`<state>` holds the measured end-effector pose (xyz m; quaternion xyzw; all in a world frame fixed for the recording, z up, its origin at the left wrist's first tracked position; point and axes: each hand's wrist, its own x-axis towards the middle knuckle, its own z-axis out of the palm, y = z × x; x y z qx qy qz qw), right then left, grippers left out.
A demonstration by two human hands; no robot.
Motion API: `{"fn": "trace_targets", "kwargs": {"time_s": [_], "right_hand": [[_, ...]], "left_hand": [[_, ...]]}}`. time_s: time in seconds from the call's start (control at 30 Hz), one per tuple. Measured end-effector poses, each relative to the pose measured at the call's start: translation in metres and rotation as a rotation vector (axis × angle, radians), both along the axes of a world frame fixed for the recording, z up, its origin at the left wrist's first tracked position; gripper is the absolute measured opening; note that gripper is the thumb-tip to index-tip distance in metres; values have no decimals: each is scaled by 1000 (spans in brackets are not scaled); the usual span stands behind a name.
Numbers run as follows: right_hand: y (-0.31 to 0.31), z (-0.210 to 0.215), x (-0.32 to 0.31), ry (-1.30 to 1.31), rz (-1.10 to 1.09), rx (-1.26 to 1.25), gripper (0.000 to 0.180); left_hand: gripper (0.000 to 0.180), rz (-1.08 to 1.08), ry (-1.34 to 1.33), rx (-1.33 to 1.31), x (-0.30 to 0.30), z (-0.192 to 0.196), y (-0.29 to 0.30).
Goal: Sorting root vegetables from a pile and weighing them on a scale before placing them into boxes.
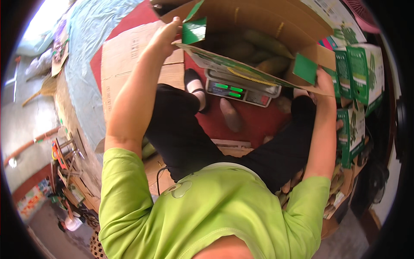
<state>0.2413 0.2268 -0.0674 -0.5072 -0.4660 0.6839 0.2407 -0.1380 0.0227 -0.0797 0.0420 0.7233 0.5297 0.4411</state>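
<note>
Brown cardboard with a green-and-white printed outer face forms the open carton, which lies in front of the seated person, tilted, between both hands. The left hand grips its left edge beside a small green flap; some fingertips are hidden there. The right hand pinches its right edge near another green flap, the fingers partly out of sight.

Inside the carton lie several long, dull green-brown oblong vegetables. Just below its near side sits a grey-white electronic scale with lit green displays; whether the carton bears on it cannot be told. One loose oblong vegetable rests on the red floor covering, between the black-trousered legs. Flattened brown cardboard lies at the left, and green-and-white printed boxes are stacked at the right.
</note>
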Motion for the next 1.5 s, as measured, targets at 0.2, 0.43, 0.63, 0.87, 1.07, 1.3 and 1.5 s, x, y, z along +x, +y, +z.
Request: {"fn": "trace_targets", "kwargs": {"time_s": [0.2,0.43,0.63,0.87,1.07,1.3,1.5], "right_hand": [[20,7,-40,67,65,-36,33],[-28,34,-149,94,374,32,26],[-130,29,-248,-105,781,51,29],[-177,-107,-313,-216,1258,282,33],[-205,-93,-295,-161,1101,11,36],[-98,18,-191,-78,908,341,34],[-38,69,-14,-157,279,467,27]], "left_hand": [[55,101,-179,100,-43,21,-47],[50,316,-25,222,-101,53,-148],[35,290,-117,332,-194,-9,-330],[51,388,-169,183,-204,-67,-426],[44,734,-314,-123,-192,-126,-537],[35,512,-133,-299,-188,-82,-554],[26,963,340,-333,-167,-28,-538]]}}
